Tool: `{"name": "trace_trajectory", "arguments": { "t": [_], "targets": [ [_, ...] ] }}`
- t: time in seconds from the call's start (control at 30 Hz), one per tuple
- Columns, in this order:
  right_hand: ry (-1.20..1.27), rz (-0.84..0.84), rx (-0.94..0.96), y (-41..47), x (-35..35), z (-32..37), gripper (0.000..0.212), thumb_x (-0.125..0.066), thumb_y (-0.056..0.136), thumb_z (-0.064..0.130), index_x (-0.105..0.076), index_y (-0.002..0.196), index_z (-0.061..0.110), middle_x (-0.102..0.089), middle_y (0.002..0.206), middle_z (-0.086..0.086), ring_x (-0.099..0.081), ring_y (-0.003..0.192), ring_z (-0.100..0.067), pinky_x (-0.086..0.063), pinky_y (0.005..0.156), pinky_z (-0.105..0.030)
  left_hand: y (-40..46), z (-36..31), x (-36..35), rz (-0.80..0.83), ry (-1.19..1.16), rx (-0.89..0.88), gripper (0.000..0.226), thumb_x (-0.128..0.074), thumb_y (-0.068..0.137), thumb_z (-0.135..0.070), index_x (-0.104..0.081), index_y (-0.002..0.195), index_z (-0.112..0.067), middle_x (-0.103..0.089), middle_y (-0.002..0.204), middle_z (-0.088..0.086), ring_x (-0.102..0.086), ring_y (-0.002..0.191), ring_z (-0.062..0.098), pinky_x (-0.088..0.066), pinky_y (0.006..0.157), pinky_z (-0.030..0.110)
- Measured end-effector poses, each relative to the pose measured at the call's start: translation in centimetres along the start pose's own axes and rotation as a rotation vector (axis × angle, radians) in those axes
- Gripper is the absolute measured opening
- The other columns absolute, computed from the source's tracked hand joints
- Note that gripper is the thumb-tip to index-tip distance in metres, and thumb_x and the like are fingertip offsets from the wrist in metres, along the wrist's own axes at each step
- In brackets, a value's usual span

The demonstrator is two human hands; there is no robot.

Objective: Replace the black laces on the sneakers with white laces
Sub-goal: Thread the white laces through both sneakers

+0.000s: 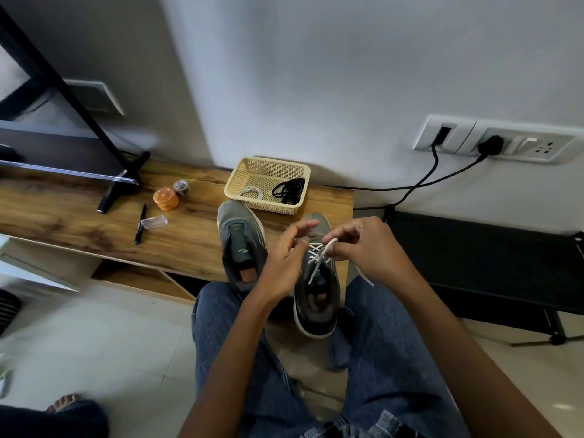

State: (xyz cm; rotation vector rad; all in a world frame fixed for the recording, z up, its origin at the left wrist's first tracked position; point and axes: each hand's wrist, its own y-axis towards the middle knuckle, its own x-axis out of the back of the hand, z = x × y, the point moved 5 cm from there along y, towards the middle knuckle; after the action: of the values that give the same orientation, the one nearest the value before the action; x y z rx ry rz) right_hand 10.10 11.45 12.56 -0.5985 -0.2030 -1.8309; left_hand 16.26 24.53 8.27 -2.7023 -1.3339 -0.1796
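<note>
The right sneaker (316, 279) stands at the near edge of the wooden surface (79, 222), heel overhanging toward the person's jeans-clad knees (379, 358). A white lace (319, 257) is threaded in crosses through its lower eyelets; one free end trails down over the tongue, another hangs off the shoe's right side. The right hand (369, 248) pinches the white lace between thumb and fingertips just above the eyelets, fingers curled. The left hand (284, 251) is at the shoe's left side with fingers partly curled; blur prevents confirming whether it holds the lace or only touches the shoe.

The left sneaker (241, 245) sits just beside the first, to its left, with no lace visible in it.

Behind both shoes, a cream perforated basket (243, 178) holds a coiled white lace (251, 193) and a bundle of black laces (289, 188), apart from each other.

Farther left on the surface: an orange lidded container (165, 199), a small round jar (181, 187), a clear plastic case (154, 222) and a black pen (140, 224). A wall socket panel (493, 142) with black cables plugged in is at right
</note>
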Motion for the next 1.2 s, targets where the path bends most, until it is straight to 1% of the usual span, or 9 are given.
{"name": "trace_trajectory", "arguments": {
  "t": [0.1, 0.17, 0.3, 0.47, 0.57, 0.73, 0.83, 1.07, 1.2],
  "targets": [
    [-0.004, 0.037, 0.020, 0.0, 0.1, 0.6, 0.014, -0.071, 0.081, 0.004, -0.074, 0.083, 0.018, -0.074, 0.078, -0.001, -0.071, 0.073, -0.012, -0.059, 0.072, -0.027, 0.0, 1.5, -1.8, 0.178, 0.098, -0.044, 0.039, -0.046, 0.092, 0.005, -0.056, 0.120, -0.021, -0.056, 0.118, -0.006, -0.050, 0.103, -0.015, -0.038, 0.089, 0.007],
    [0.011, 0.053, 0.014, 0.2, 0.2, 0.7, 0.014, -0.070, 0.082, 0.002, -0.074, 0.083, 0.016, -0.074, 0.077, -0.002, -0.072, 0.072, -0.012, -0.058, 0.069, -0.025, -0.2, 2.4, -2.8, 0.198, 0.127, -0.051, 0.025, -0.047, 0.092, -0.007, -0.061, 0.111, -0.015, -0.059, 0.112, -0.004, -0.054, 0.104, -0.006, -0.041, 0.090, 0.013],
    [0.106, -0.086, -0.011, 0.9, 1.0, -0.7, 0.014, -0.068, 0.083, 0.001, -0.074, 0.088, 0.013, -0.073, 0.080, -0.002, -0.071, 0.075, -0.012, -0.058, 0.072, -0.025, -0.9, 4.6, -3.0, 0.037, 0.157, 0.078, 0.019, -0.050, 0.098, -0.022, -0.060, 0.106, -0.007, -0.065, 0.104, 0.013, -0.060, 0.100, 0.023, -0.045, 0.087, 0.035],
    [0.023, -0.253, -0.117, 1.5, -0.3, -4.6, 0.014, -0.067, 0.081, -0.001, -0.069, 0.083, 0.012, -0.070, 0.076, -0.003, -0.067, 0.069, -0.011, -0.057, 0.065, -0.023, -2.6, 5.4, -2.6, -0.253, 0.342, 0.076, 0.020, -0.048, 0.099, -0.024, -0.063, 0.094, -0.013, -0.065, 0.087, 0.001, -0.059, 0.082, 0.016, -0.046, 0.073, 0.033],
    [-0.142, -0.280, -0.153, 1.5, -2.3, -6.7, 0.016, -0.073, 0.078, 0.008, -0.065, 0.074, 0.021, -0.062, 0.067, 0.010, -0.063, 0.068, -0.009, -0.054, 0.067, -0.030, -3.6, 6.5, -3.2, -0.267, 0.468, 0.125, 0.021, -0.050, 0.098, -0.029, -0.064, 0.094, -0.013, -0.065, 0.085, 0.005, -0.060, 0.080, 0.021, -0.047, 0.069, 0.039],
    [-0.135, -0.273, -0.118, 1.1, -5.6, -7.8, 0.016, -0.068, 0.076, 0.000, -0.066, 0.071, 0.015, -0.060, 0.070, 0.008, -0.058, 0.069, -0.008, -0.044, 0.061, -0.020, -4.3, 6.2, -4.5, -0.151, 0.676, 0.156, 0.016, -0.050, 0.095, -0.023, -0.060, 0.101, -0.012, -0.063, 0.097, 0.008, -0.057, 0.092, 0.024, -0.042, 0.071, 0.035],
    [-0.148, -0.264, -0.123, 1.2, -6.7, -8.2, 0.013, -0.068, 0.077, -0.001, -0.069, 0.072, 0.011, -0.060, 0.079, 0.003, -0.057, 0.077, -0.013, -0.041, 0.066, -0.021, -4.4, 5.4, -5.0, -0.105, 0.778, 0.017, 0.017, -0.051, 0.084, -0.013, -0.066, 0.090, -0.009, -0.065, 0.090, 0.007, -0.058, 0.089, 0.025, -0.048, 0.072, 0.036],
    [-0.516, -0.137, -0.175, 1.4, -7.5, -7.8, 0.013, -0.059, 0.089, 0.016, -0.070, 0.094, 0.020, -0.067, 0.095, 0.000, -0.062, 0.089, -0.020, -0.039, 0.063, -0.025, -5.1, 7.1, -5.9, 0.024, 1.032, 0.015, 0.058, -0.028, 0.079, -0.042, -0.070, 0.110, -0.018, -0.067, 0.114, -0.003, -0.055, 0.118, 0.031, -0.046, 0.087, 0.047],
    [-0.345, -0.018, -0.221, 1.7, -7.8, -8.7, 0.011, -0.063, 0.083, 0.005, -0.069, 0.084, 0.014, -0.069, 0.087, -0.007, -0.065, 0.085, -0.024, -0.054, 0.072, -0.035, -5.1, 5.8, -4.8, -0.113, 0.827, 0.090, 0.028, -0.045, 0.090, -0.026, -0.068, 0.088, -0.010, -0.067, 0.088, 0.005, -0.062, 0.088, 0.025, -0.046, 0.071, 0.035]
  ]
}}
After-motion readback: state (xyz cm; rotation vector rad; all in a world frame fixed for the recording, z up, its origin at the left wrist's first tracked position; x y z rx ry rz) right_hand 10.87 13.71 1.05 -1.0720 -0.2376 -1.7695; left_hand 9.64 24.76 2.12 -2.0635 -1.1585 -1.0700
